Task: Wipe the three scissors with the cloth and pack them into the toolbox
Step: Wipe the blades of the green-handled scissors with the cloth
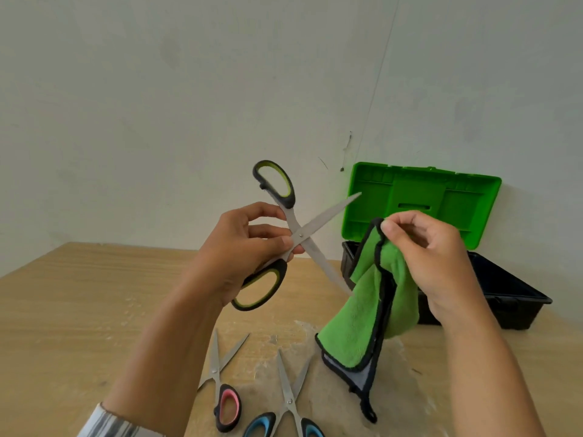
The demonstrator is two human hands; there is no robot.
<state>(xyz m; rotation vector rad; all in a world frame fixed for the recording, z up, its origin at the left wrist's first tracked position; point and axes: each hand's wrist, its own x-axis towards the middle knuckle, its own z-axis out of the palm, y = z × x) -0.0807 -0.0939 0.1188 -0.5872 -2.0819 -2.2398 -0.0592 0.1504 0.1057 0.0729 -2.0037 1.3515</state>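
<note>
Green-handled scissors (pixel 301 236) are held up in the air at the middle of the view, above the table (pixel 79 310), spread into a wide X. One blade tip points to about 2 o'clock towards the open toolbox (pixel 520 313), and the other runs down to about 5 o'clock. The left hand (pixel 243 247) pinches them at the pivot, thumb and fingertips closed on the metal, with the lower handle loop against the palm and the upper loop sticking out at 11 o'clock. From the pivot, the green cloth (pixel 362 326) lies at roughly 4 o'clock. The right hand (pixel 432 260) pinches its top hem between thumb and forefinger, and the rest hangs in folds towards the table. The lower blade's tip ends right at the cloth's left edge (whether it actually touches cannot be told). This looks like the first pair about to be wiped, and the move turns on that lower blade. Its long axis slants from 11 to 5 o'clock straight at the hanging cloth, so the right hand is the nearer one to wrap fabric around it. At 6 o'clock on the table the pink-handled scissors (pixel 225 405) and the blue-handled scissors (pixel 288 402) lie side by side, blades pointing away, not yet packed. The toolbox stands at 3 o'clock with its lid upright.
</note>
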